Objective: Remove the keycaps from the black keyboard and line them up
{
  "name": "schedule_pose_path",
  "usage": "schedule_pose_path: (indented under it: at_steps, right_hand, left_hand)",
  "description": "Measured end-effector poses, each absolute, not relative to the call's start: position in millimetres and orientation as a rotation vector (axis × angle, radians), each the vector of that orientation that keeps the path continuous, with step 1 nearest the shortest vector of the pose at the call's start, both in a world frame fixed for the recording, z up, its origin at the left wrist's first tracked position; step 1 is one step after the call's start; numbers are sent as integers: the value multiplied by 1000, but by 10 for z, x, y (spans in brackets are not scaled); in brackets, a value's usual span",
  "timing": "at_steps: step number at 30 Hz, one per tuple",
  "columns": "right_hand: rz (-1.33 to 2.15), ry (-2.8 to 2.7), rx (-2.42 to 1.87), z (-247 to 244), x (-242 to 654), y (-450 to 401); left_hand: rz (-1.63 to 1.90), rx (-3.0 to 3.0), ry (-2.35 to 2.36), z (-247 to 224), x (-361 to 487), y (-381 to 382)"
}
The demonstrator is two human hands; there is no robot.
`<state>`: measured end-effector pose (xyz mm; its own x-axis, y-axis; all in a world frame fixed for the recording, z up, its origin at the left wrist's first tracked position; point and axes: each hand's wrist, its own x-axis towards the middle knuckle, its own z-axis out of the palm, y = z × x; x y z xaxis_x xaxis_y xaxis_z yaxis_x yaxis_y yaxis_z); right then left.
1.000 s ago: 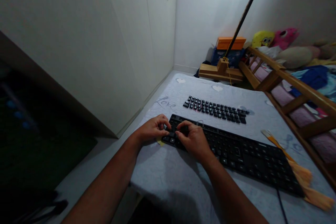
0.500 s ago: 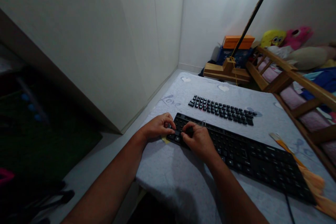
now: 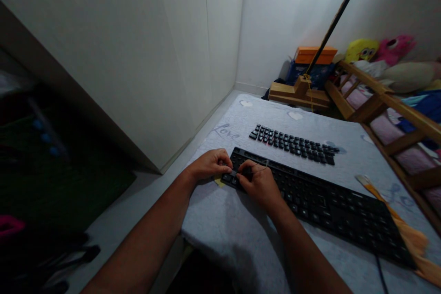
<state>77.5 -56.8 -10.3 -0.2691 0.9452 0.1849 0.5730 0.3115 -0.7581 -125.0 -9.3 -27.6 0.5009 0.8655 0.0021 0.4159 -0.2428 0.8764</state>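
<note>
A black keyboard (image 3: 339, 213) lies slantwise on the cloth-covered table, with many keys bare of caps on its left part. At its left end my left hand (image 3: 215, 165) is closed, thumb and fingers pinched at a small dark keycap (image 3: 234, 173). Close beside it, my right hand (image 3: 260, 186) is curled over the keys, its fingertips pinched at the same spot. A thin wire tool (image 3: 266, 163) sticks out above the right hand; its lower part is hidden by the fingers. Behind the keyboard, loose black keycaps (image 3: 292, 144) are laid out in rows.
An orange cloth (image 3: 409, 234) and a brush (image 3: 363, 181) lie right of the keyboard, whose cable (image 3: 381, 271) runs off the front. A yellow piece (image 3: 219, 181) shows under its left end. A white wardrobe (image 3: 179, 55) stands left; a wooden bed rail (image 3: 392, 96) is at right.
My left fingers have closed in further over the keyboard's left end, nearer the right fingertips. The view has shifted slightly; the keyboard and laid-out keycaps stay in place.
</note>
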Motion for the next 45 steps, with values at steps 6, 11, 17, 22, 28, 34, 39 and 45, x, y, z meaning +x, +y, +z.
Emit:
schedule_pose_path:
  at_steps: [6,11,17,22,28,34,39,45]
  right_hand:
    - [813,-1897,-1306,-157,782,-570]
    - [825,-1919,-1378,-124,761,-544]
    - [696,-1998,-1362,-149,743,-553]
    - [514,-2097,-1327,-222,730,-584]
    - [437,-2124,-1293,-258,704,-631]
    - [499,-2041,-1327,-260,702,-633]
    - [655,-1969,-1446,-216,719,-581]
    - [753,-1908,-1522,-181,748,-527]
  left_hand:
    - [660,1862,1021,-291,-1270,-91]
    - [632,1890,1056,-276,-1261,-97]
    - [633,1885,1030,-278,-1254,-103]
    - [633,1865,1028,-277,-1255,-107]
    - [648,1859,1019,-294,-1253,-99]
    - [659,1864,1043,-307,-1252,-106]
    - [653,1879,1039,-302,-1257,-111]
    - [664,1831,997,-291,-1264,-108]
